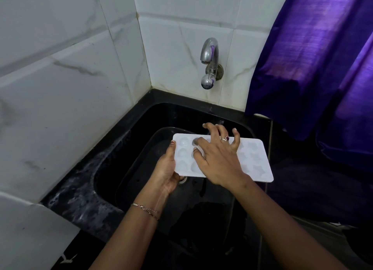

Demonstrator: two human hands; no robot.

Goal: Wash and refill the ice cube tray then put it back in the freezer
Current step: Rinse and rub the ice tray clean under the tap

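While the left hand [166, 168] clamps the white ice cube tray [252, 160] by its left edge, thumb on top, over the black sink [113, 168], the right hand [219, 158] rests on its moulds, fingers spread.

tray [256, 158] over sink [113, 168] | tap [210, 55] behind | curtain [314, 57] right
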